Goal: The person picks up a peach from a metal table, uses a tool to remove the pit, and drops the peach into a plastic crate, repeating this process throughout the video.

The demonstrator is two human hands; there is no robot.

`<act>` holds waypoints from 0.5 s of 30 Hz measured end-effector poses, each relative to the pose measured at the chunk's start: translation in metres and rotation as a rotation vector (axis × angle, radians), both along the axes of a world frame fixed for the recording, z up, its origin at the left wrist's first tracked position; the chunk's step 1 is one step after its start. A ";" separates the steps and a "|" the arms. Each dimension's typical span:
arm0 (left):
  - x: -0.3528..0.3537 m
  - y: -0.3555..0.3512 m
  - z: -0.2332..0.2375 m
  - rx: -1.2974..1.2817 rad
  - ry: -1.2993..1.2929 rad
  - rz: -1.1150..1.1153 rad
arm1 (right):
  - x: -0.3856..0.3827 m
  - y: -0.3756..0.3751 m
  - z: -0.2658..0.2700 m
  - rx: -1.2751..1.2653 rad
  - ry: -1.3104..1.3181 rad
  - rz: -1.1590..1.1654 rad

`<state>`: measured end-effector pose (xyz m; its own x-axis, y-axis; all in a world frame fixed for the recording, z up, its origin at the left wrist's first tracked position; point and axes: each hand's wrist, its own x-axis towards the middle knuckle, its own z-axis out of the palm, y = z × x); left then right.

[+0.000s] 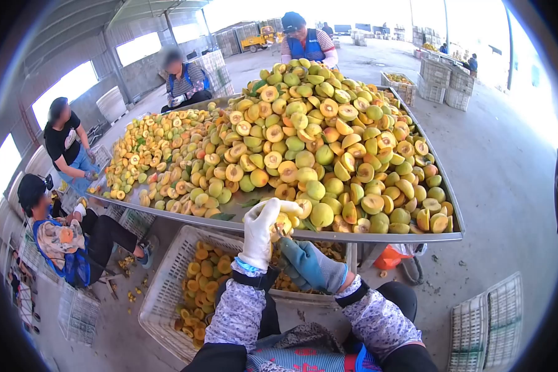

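Observation:
My left hand (260, 232), in a white glove, is closed around a yellow peach half (283, 222) just over the near edge of the metal table (378, 236). My right hand (310, 263), in a blue-grey glove, grips a small metal tool (278, 230) whose tip meets the fruit. Most of the tool is hidden by the fingers. Beyond both hands rises a large heap of halved peaches (304, 155), many with brown hollows or pits showing. Below my left forearm, a white plastic crate (157, 297) holds more halves.
Across the table stands a person in a blue vest (307, 46); several others sit or stand along the left side. Stacked white crates (487, 322) are on the floor at right. An orange-red bag (392, 256) hangs under the table. Fruit scraps (130, 294) litter the floor.

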<state>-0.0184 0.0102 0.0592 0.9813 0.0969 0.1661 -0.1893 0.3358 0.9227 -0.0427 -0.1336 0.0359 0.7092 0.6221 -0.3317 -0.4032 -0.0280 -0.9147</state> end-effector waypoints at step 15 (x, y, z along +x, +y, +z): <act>0.012 0.004 -0.001 0.223 0.196 -0.082 | -0.005 0.009 -0.013 -0.029 -0.132 -0.017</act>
